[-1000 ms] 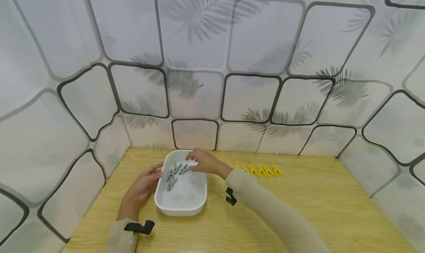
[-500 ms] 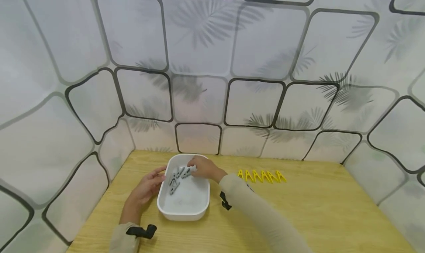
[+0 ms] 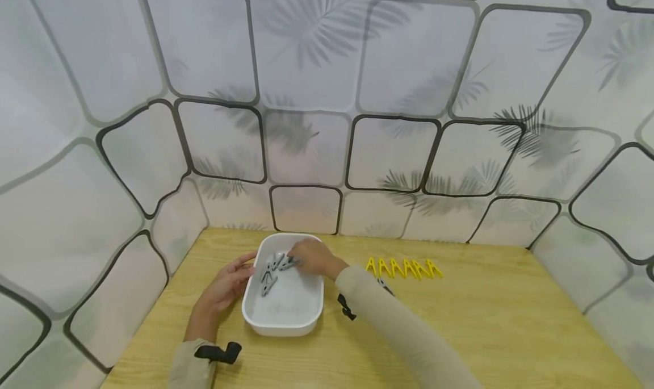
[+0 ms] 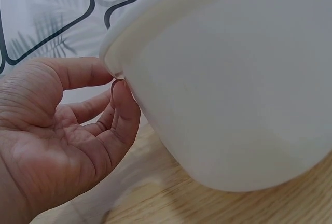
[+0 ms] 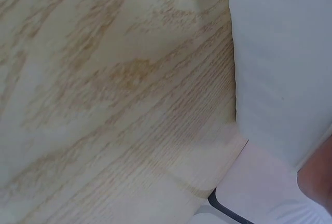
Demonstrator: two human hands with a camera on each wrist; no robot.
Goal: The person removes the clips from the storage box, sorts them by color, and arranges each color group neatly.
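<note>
A white plastic tub (image 3: 283, 324) sits on the table and holds several grey clothespins (image 3: 268, 287) in its left and back part. With its fingertips my left hand (image 3: 225, 289) grips the tub's left rim; the left wrist view shows its curled fingers (image 4: 126, 110) under the lip. Reaching into the back right of the tub, my right hand (image 3: 311, 257) pinches a grey clothespin (image 3: 288, 264), though its fingertips are partly hidden. The right wrist view shows mostly the tub's outer wall (image 5: 275, 68) and only a sliver of hand.
Several yellow clothespins (image 3: 406, 268) stand in a row to the right of the tub. Just below their left end a grey clothespin (image 3: 385, 287) lies partly behind the right sleeve. The wooden table (image 3: 511, 309) meets a patterned cloth wall (image 3: 388, 150) behind.
My right hand has lowered into the tub, and its fingers have gone from spread to closed over a clothespin. A grey clothespin near the yellow row has come into sight. The left hand stays at the rim.
</note>
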